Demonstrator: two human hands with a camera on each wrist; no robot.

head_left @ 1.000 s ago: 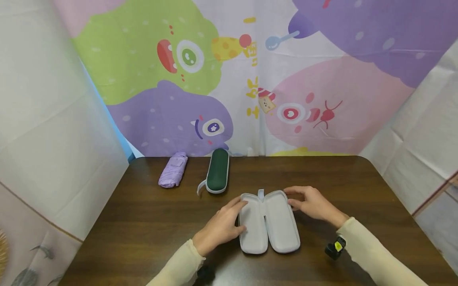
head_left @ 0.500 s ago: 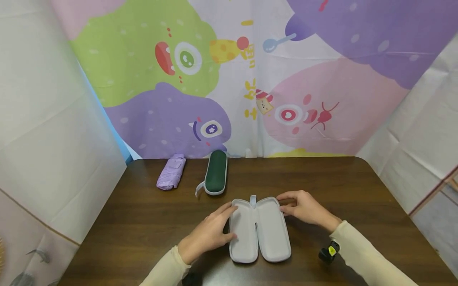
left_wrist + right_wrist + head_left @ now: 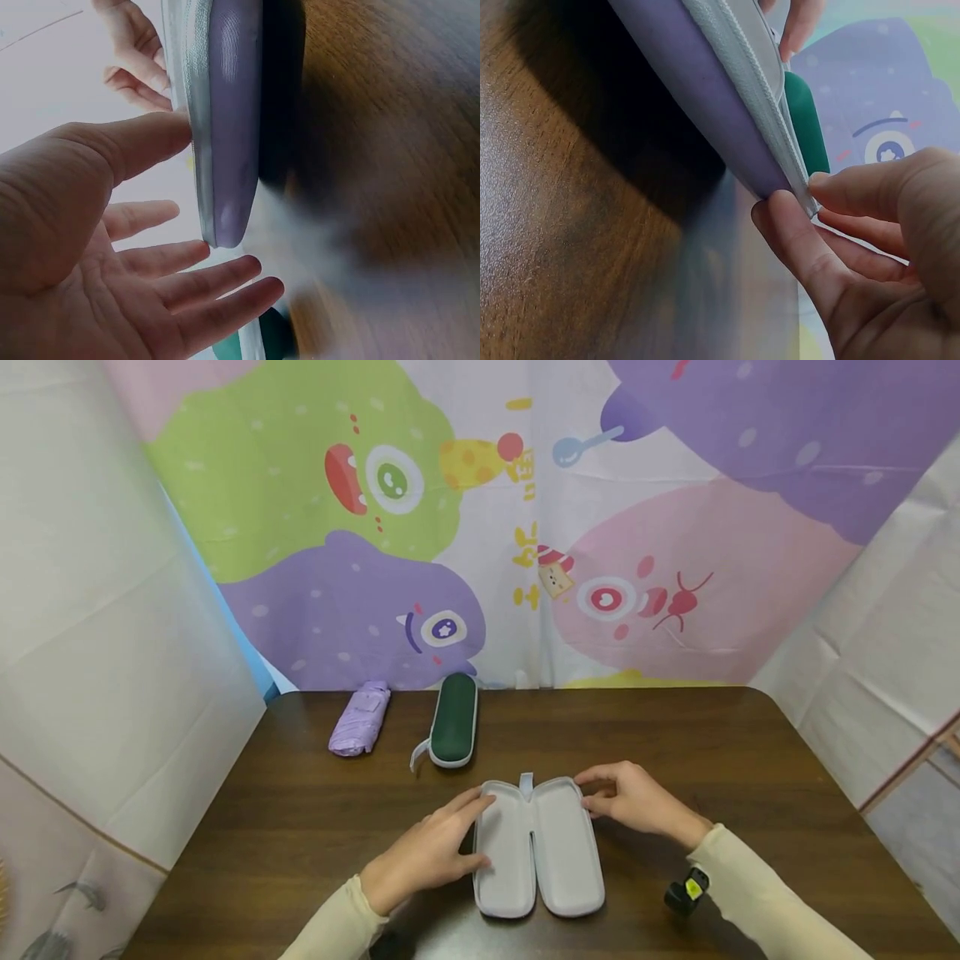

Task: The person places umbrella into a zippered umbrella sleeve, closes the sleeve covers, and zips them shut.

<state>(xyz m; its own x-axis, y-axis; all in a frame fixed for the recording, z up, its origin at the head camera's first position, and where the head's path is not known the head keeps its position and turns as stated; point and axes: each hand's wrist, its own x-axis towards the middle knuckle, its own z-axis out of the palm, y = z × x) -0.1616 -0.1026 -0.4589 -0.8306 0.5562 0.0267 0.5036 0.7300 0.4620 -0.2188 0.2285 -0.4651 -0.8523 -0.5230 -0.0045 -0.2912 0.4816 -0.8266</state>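
An unzipped glasses case (image 3: 504,860) lies spread on the table, its two light grey halves facing up and a short strap at its far end. Its outer shell (image 3: 236,112) shows purple in the left wrist view. My left hand (image 3: 427,852) is at the left half, thumb touching the rim and fingers extended along the far end. At the far right corner, my right hand (image 3: 637,797) pinches the edge; the right wrist view shows thumb (image 3: 855,187) and a finger on either side of it.
Behind the case, a zipped dark green glasses case (image 3: 453,722) with a grey strap lies on the brown wooden table (image 3: 300,827). A purple folded umbrella (image 3: 360,720) lies left of it. A cartoon-printed cloth (image 3: 517,652) hangs at the table's far edge.
The spread glasses case has shifted a little left and toward me, with both hands following it. The green case and the umbrella have stayed in place.
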